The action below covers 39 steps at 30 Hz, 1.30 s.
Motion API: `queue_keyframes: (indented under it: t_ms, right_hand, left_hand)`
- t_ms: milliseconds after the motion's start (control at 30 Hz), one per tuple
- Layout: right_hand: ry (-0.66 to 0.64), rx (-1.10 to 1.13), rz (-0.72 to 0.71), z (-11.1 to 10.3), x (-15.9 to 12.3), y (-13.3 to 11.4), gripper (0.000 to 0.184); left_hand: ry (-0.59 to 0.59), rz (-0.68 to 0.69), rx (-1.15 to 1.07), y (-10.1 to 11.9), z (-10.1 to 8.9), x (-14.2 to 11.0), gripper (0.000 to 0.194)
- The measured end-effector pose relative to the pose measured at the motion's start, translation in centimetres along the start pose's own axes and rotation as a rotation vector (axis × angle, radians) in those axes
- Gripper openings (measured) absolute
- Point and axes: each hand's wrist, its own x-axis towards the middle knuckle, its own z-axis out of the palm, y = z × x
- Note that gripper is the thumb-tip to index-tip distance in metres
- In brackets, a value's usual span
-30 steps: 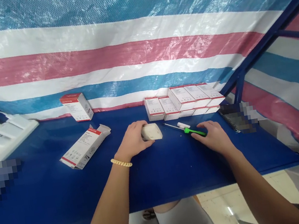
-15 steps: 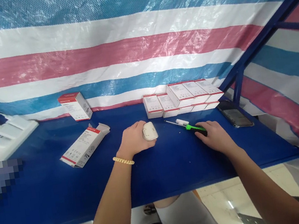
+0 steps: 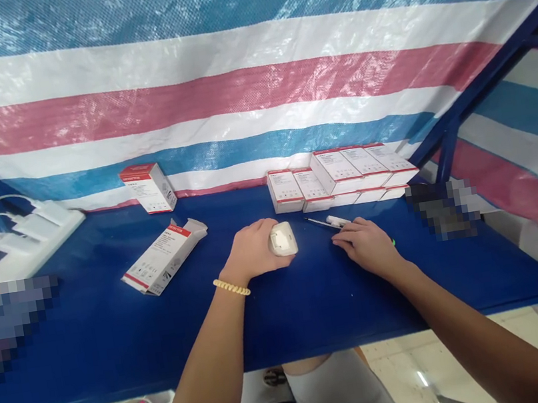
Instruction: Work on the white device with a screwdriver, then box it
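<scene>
My left hand (image 3: pixel 253 251) is wrapped around a white plastic device (image 3: pixel 283 239) with rounded corners, its end facing up. A yellow coiled band is on the left wrist. To the right, my right hand (image 3: pixel 369 244) is closed over a screwdriver, hiding most of its handle. The thin metal shaft (image 3: pixel 320 222) shows beyond the fingers, pointing left, and a bit of green handle (image 3: pixel 393 242) peeks out at the hand's far side. A small white piece (image 3: pixel 337 221) lies by the right fingertips.
Stacked red-and-white boxes (image 3: pixel 340 170) stand at the back right. An opened box (image 3: pixel 159 261) lies on the left, with an upright box (image 3: pixel 150 191) behind it. A white power strip (image 3: pixel 59 234) with plugs sits far left on the blue table (image 3: pixel 291 319). A dark blurred object (image 3: pixel 442 209) lies right.
My right hand has moved left along the screwdriver, from the handle's end to covering most of the handle. The left hand still holds the white device. The view has shifted slightly.
</scene>
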Motion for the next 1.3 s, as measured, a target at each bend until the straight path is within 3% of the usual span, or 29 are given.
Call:
queue_keyframes:
  t_ms: [133,367,500,633,767,967,1133,1300]
  right_hand:
    - [0.029,0.082,0.038,-0.5,0.3,-0.7,0.023]
    - [0.024,0.742,0.245,-2.2,2.8,-4.2,0.008]
    - [0.016,1.065,0.234,-2.0,4.9,-6.6,0.007]
    - [0.027,1.241,0.255,-1.4,5.4,-7.6,0.009]
    - [-0.022,1.279,0.252,-1.4,4.6,-7.2,0.012]
    - [0.0,1.167,0.056,-1.7,4.3,-7.0,0.013]
    - [0.037,1.136,0.103,-1.4,4.7,-7.4,0.013]
    - [-0.007,1.18,0.165,-1.0,4.7,-7.2,0.016]
  left_hand:
    - [0.003,0.006,-0.016,0.0,0.1,0.0,0.053]
    - [0.012,-0.005,-0.045,0.2,0.2,0.1,0.053]
    - [0.03,-0.025,-0.073,0.0,0.2,0.0,0.052]
    - [0.05,-0.029,-0.083,-0.2,0.2,-0.1,0.051]
    - [0.059,-0.01,-0.096,-0.4,0.2,-0.1,0.051]
    - [0.066,0.01,-0.107,-0.3,0.3,-0.1,0.05]
    - [0.063,0.009,-0.087,-0.2,0.4,-0.2,0.049]
    - [0.065,0.039,-0.041,-0.2,0.5,-0.1,0.045]
